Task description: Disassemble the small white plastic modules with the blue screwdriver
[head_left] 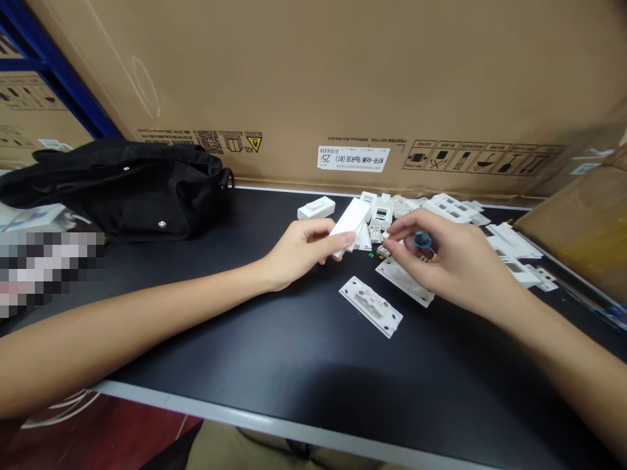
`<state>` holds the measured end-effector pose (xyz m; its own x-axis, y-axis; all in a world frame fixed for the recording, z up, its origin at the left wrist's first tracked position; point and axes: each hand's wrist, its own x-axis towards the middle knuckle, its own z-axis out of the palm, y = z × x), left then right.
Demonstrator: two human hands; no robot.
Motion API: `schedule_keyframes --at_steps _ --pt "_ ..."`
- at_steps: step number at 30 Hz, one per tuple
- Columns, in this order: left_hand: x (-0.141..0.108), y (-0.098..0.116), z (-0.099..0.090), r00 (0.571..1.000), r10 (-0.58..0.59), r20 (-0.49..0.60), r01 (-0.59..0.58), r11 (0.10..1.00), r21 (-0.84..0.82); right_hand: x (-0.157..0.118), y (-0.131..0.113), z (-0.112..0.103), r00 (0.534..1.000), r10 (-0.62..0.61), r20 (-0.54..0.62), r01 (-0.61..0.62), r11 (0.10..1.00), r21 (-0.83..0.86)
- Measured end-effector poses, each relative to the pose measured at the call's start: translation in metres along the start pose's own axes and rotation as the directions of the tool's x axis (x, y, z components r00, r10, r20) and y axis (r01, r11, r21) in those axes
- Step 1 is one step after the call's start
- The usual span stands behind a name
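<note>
My left hand [313, 243] is closed around a white oblong plastic casing [353, 219], held tilted above the table with the thumb on its near end. To the right, my right hand [445, 254] has thumb and forefinger pinched at a small white piece [386, 235], too small to name. A blue round-ended object [422, 240] sits in the curl of that hand's fingers; its length is hidden. Below the hands lies a white rectangular plate [371, 307] with holes. Another white plate [404, 281] is partly under my right hand. A similar closed white casing [316, 208] rests behind my left hand.
White plastic frames [453, 209] and loose parts are heaped at the back right. A black bag [122, 189] lies on the left of the dark table [235, 346]. A large cardboard box [313, 78] stands along the back; another carton [578, 222] is at right.
</note>
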<state>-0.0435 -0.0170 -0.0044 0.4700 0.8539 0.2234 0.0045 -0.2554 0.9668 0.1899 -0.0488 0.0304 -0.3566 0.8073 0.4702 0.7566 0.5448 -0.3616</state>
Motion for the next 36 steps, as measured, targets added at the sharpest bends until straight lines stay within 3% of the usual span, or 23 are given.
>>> schedule_keyframes --at_steps 3,6,9,12,15,18,21,24,26,30,36 --pt "-0.003 0.003 0.001 0.997 0.075 -0.019 -0.07 0.977 0.199 -0.001 -0.002 -0.003 0.994 0.111 -0.016 -0.108 0.985 0.134" --pt "-0.008 0.005 0.003 0.97 0.242 0.012 -0.225 0.88 0.417 -0.002 -0.005 -0.004 0.988 0.152 0.016 -0.15 0.947 0.284" --pt "-0.014 0.006 0.006 0.912 0.391 0.122 -0.388 0.728 0.566 -0.002 -0.01 -0.003 0.991 0.128 0.031 -0.131 0.949 0.286" --pt "-0.019 0.006 0.008 0.881 0.407 0.24 -0.459 0.617 0.639 -0.002 -0.017 -0.001 0.997 0.055 0.054 -0.066 0.972 0.225" --pt "-0.02 0.007 0.008 0.867 0.41 0.284 -0.487 0.569 0.662 -0.002 -0.021 0.0 0.996 -0.021 0.083 0.005 0.98 0.198" --pt "-0.019 0.006 0.008 0.837 0.466 0.287 -0.536 0.594 0.6 -0.004 -0.025 -0.001 0.993 -0.051 0.104 0.031 0.982 0.187" --pt "-0.02 0.007 0.009 0.816 0.526 0.239 -0.574 0.691 0.438 -0.003 -0.028 -0.003 0.996 -0.062 0.069 0.051 0.988 0.147" --pt "-0.02 0.008 0.01 0.896 0.416 0.157 -0.445 0.837 0.318 -0.003 -0.03 -0.002 0.996 -0.093 0.017 0.091 0.992 0.09" --pt "-0.019 0.008 0.012 0.942 0.308 0.132 -0.335 0.885 0.322 -0.003 -0.029 0.001 0.992 -0.123 -0.015 0.124 0.991 0.049" --pt "-0.016 0.009 0.017 0.951 0.299 0.083 -0.302 0.831 0.467 -0.004 -0.027 0.008 0.984 -0.171 -0.05 0.17 0.985 -0.022" --pt "-0.016 0.008 0.021 0.904 0.424 -0.042 -0.331 0.761 0.558 -0.002 -0.033 0.013 0.974 -0.198 -0.11 0.194 0.98 -0.044"
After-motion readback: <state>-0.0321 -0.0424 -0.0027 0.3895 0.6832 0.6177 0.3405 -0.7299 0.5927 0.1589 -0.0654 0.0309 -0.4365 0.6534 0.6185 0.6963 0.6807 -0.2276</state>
